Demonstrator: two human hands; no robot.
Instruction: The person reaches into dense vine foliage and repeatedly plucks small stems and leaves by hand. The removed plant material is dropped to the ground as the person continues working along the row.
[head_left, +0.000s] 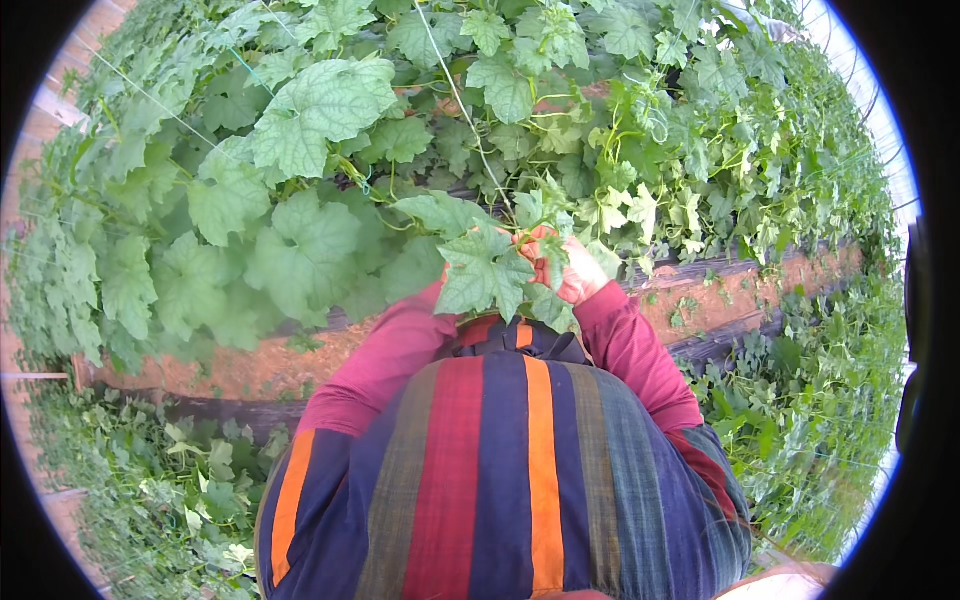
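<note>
In the head view, my right hand (574, 268) has its fingers curled in on a leafy vine shoot (546, 204), where a pale twine (466, 112) comes down to the fingertips. A small leaf covers part of that grip. A broad lobed leaf (486, 271) hangs in front of my left hand (445, 274), leaving only a sliver of it visible beside the right one. Whether the left fingers hold anything is hidden. Both hands are close together before my chest. Left of them, large green leaves (304, 244) crowd near the camera.
A dense row of climbing vines (720, 135) rises ahead, with thin strings running through it. A bare soil path (262, 367) edged with dark plastic film (247, 416) crosses beneath me. More vines (817, 420) grow behind on both sides. Greenhouse framing (885, 120) curves at the right.
</note>
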